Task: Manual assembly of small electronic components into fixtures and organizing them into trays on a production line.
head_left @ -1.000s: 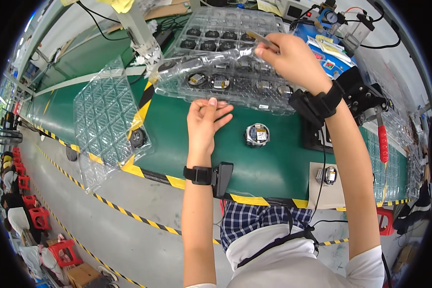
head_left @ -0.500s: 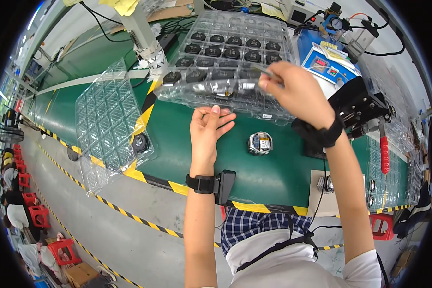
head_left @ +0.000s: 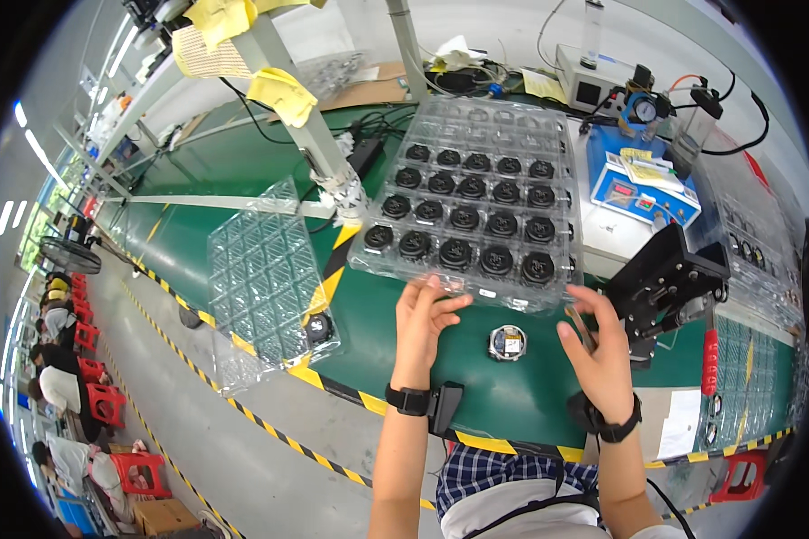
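Note:
My left hand (head_left: 422, 325) is at the near edge of a clear plastic tray (head_left: 466, 286), its fingers apart and the tips at the rim. The tray's pockets hold several round black watch-like discs (head_left: 456, 253). By the tray's near right corner is my right hand (head_left: 600, 359), with thin metal tweezers (head_left: 582, 329) between thumb and fingers. On the green bench between my hands sits a small round metal-rimmed device (head_left: 507, 342) with its inner parts showing.
An empty-looking clear tray (head_left: 262, 274) overhangs the bench edge at left, with one black disc (head_left: 318, 327) at its corner. A black press fixture (head_left: 661, 283) with a red handle (head_left: 710, 361) stands at right. Behind it is a blue controller (head_left: 634, 193).
My right hand has come back from over the tray to its near right corner, still with the tweezers. The tray's near part, tilted or covered by film before, now lies flat. The view has shifted.

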